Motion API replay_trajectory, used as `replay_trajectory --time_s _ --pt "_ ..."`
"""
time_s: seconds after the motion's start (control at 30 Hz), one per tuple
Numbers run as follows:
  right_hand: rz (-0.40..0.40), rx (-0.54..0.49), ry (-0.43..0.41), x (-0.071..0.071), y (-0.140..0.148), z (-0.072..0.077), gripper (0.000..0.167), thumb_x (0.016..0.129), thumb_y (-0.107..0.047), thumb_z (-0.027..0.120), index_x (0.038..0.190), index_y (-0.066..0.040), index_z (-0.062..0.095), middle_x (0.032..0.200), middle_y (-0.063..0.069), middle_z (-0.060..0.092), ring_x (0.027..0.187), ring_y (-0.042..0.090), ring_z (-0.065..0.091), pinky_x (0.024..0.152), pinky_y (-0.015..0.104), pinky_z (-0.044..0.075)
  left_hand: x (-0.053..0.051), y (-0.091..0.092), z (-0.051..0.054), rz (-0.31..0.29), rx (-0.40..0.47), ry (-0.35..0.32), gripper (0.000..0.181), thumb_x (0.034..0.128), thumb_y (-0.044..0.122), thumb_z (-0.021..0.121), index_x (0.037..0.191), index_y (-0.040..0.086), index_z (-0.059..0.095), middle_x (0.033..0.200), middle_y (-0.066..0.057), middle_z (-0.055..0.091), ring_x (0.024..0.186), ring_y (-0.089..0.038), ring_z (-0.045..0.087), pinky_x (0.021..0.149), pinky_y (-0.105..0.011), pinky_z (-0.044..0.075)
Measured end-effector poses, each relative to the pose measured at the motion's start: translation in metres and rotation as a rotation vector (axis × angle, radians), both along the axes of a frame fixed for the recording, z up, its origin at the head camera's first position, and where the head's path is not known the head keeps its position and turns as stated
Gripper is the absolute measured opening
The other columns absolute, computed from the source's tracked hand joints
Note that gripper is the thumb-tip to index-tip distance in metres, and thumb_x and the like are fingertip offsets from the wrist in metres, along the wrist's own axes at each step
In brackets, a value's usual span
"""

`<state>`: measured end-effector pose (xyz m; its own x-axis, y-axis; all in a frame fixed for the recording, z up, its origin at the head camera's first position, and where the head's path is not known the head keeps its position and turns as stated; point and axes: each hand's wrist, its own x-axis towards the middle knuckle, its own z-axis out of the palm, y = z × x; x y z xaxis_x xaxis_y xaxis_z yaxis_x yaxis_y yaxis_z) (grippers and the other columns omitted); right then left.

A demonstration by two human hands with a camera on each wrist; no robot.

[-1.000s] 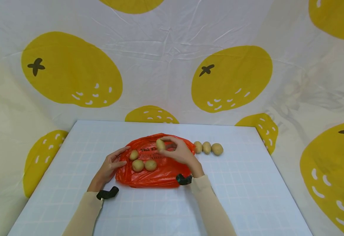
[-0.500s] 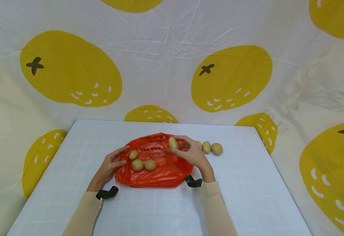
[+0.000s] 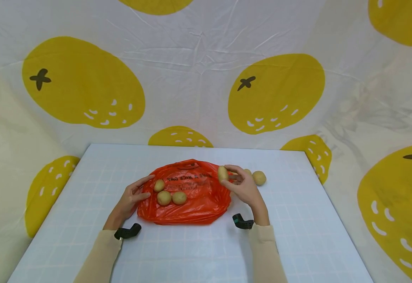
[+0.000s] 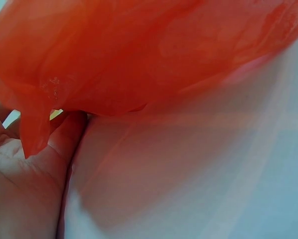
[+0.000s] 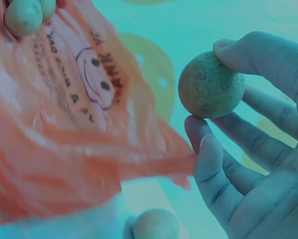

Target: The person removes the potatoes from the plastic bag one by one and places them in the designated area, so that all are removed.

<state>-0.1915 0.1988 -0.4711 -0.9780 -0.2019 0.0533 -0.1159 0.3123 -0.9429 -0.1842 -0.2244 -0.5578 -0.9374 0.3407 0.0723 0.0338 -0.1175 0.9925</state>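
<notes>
Between the thumb and fingertips of my right hand [image 3: 245, 186] is a small potato [image 5: 211, 84], raised over the right edge of a red plastic bag [image 3: 202, 200]. My left hand [image 3: 131, 199] rests at the bag's left edge, with its thumb and index finger touching the plastic. In the left wrist view a flap of the bag hangs over the palm. Three potatoes lie at the bag's left part: a small one [image 3: 159, 185] above two larger ones, the left potato [image 3: 164, 198] and the right potato [image 3: 179, 198].
A round potato [image 3: 259, 178] lies on the table right of the bag. Another potato [image 3: 248, 171] beside it is partly hidden by my right hand. The table [image 3: 177, 251] has a pale checked cover. Behind it hangs a white curtain [image 3: 188, 90] with yellow fruit prints.
My right hand has carried its potato rightward, from over the bag's middle to its right edge. The left hand and the potatoes on the bag have stayed in place.
</notes>
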Motion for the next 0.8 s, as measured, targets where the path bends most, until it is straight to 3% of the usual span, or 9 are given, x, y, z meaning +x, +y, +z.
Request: replay_trajectory --time_s 0.43,0.8 --pt "-0.118 0.033 0.000 0.010 0.029 -0.006 0.053 0.089 -0.029 0.082 0.138 -0.021 0.063 0.140 0.006 0.061 0.116 0.031 0.065 0.085 0.024 0.058 -0.001 0.000 -0.001 -0.005 0.008 -0.001 0.063 0.0979 -0.001 0.058 0.157 -0.004 0.034 0.168 -0.024 0.022 0.138 0.001 0.046 0.104 -0.021 0.051" --pt "-0.143 0.009 -0.044 0.011 0.042 -0.026 0.056 0.089 -0.026 0.082 0.139 -0.012 0.061 0.142 0.015 0.059 0.113 0.037 0.067 0.083 0.022 0.058 0.000 0.000 0.001 -0.005 0.011 -0.004 0.064 0.0979 -0.001 0.058 0.157 -0.004 0.034 0.168 -0.025 0.021 0.137 0.000 0.048 0.103 -0.022 0.051"
